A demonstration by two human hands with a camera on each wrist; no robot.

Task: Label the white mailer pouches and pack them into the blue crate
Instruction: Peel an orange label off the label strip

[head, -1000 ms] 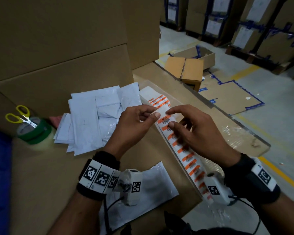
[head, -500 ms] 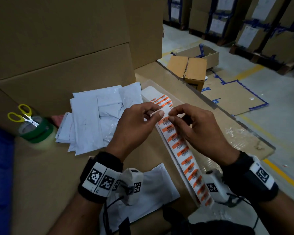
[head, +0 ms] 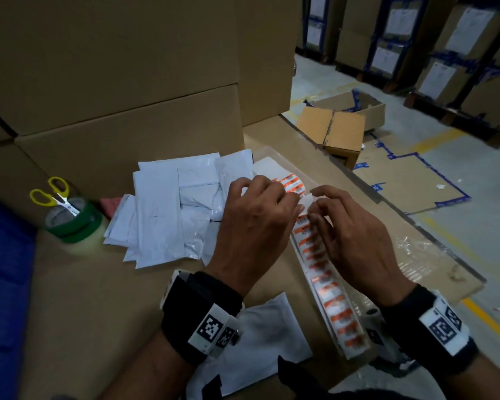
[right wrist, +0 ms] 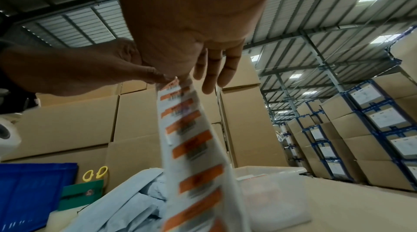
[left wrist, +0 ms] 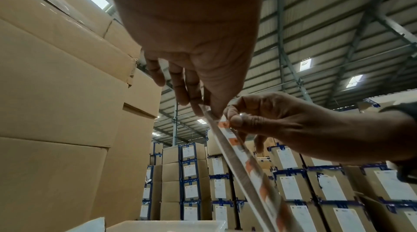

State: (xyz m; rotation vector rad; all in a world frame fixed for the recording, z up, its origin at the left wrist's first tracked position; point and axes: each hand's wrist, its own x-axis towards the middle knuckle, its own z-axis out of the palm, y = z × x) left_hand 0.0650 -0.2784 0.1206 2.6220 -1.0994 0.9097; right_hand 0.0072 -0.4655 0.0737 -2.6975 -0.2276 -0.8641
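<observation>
both hands pinch the top of the label strip above the bench — left hand on its upper end, right hand just beside. white mailer pouches lie heaped left of them; the blue crate stands at far left.

Dimly lit throughout, brightened only by roof skylights overhead. Blurred along the label strip in the right wrist view. Heavily shadowed on both palms. Bent by wide-angle distortion at the edges.
</observation>
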